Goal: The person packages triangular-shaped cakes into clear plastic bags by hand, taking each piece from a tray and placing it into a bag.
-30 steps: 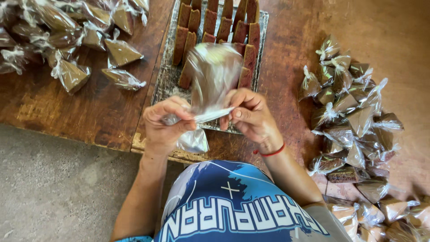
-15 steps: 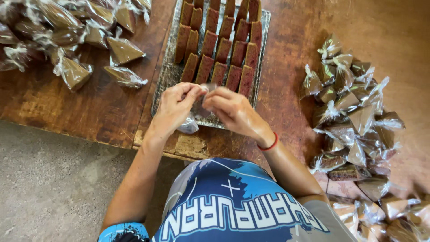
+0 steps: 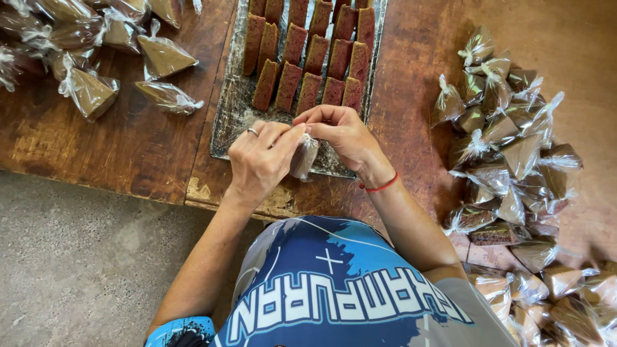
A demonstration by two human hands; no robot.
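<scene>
Over the near edge of the metal tray (image 3: 234,115), both hands pinch a small clear plastic bag (image 3: 303,156).
Left hand (image 3: 260,160) and right hand (image 3: 344,132) grip the bag's mouth from either side; the step looks like opening or closing it, calling for fine fingertip work. Brown cake bars (image 3: 315,58) fill the tray; tied filled bags (image 3: 508,148) lie on the wooden counter (image 3: 128,148).

- Reddish-brown cake slabs (image 3: 313,54), darker crust on top, lined up on a grey, crumb-speckled tray (image 3: 232,112).
- Beside the tray, the tabletop (image 3: 128,138) is worn dark brown with pale scuffs.
- Clear, glossy little bag (image 3: 303,156).
- Red string bracelet (image 3: 380,187); silver ring (image 3: 252,132).
- Blue shirt (image 3: 334,289), white pattern.
- Grey floor (image 3: 77,263).
</scene>
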